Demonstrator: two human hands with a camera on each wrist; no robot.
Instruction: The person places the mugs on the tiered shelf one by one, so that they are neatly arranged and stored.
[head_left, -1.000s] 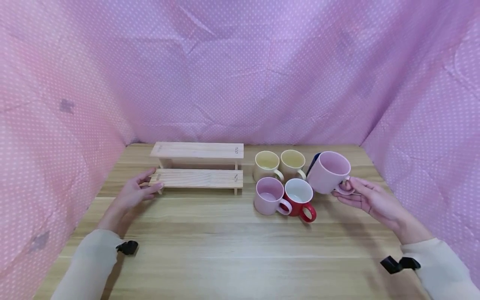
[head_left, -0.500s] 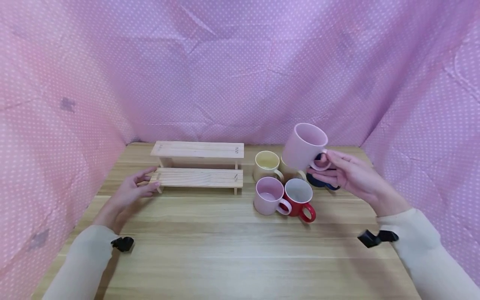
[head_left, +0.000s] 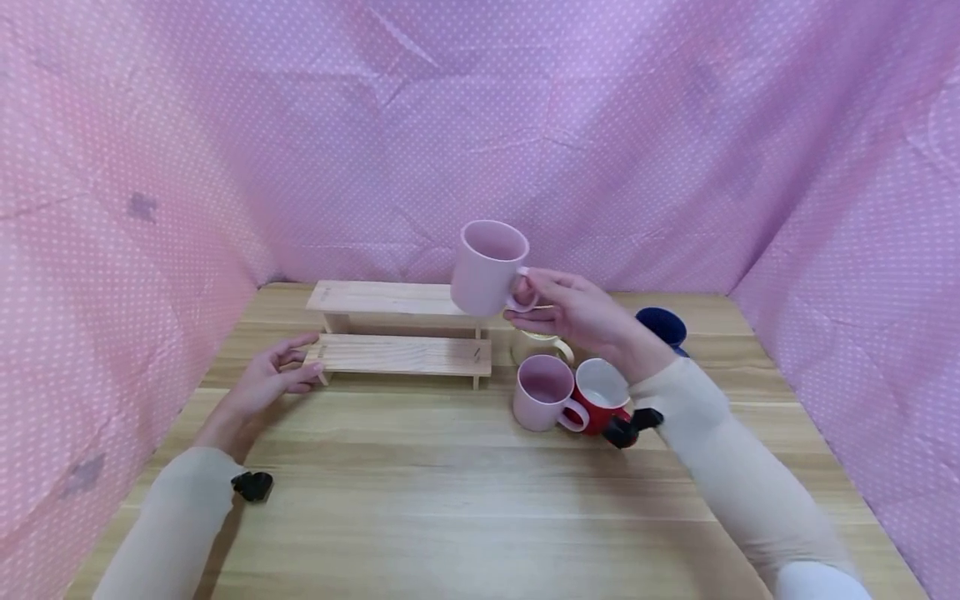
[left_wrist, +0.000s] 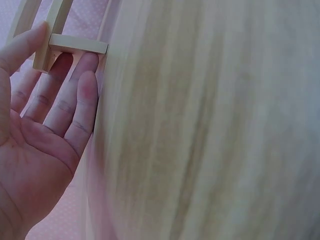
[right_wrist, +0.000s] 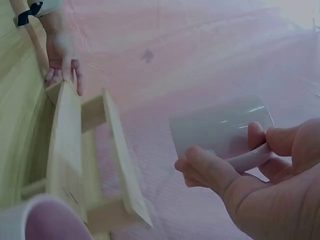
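Observation:
My right hand (head_left: pixel 585 312) grips a pink mug (head_left: pixel 480 279) by its handle, held up in the air over the right end of the two-step wooden shelf (head_left: pixel 401 354). The mug is upright with a slight tilt in the head view, its mouth facing up. At the shelf's left end, my left hand (head_left: pixel 266 379) holds the lower step, thumb (left_wrist: pixel 25 47) on the board and fingers on the far side by the leg. A second pink mug (head_left: pixel 536 408) stands on the table right of the shelf, against a red mug (head_left: pixel 592 408) with a white inside.
Behind the front mugs stands a yellow mug (head_left: pixel 532 350), partly covered by my right hand. A dark blue mug (head_left: pixel 663 325) stands farther right, beyond my right forearm. Pink dotted cloth (head_left: pixel 480 125) hangs around the wooden table (head_left: pixel 420 508).
My right hand has lifted the pink mug off the right side and carried it left over the other mugs to the shelf. The blue mug has come into view. My left hand stays at the shelf.

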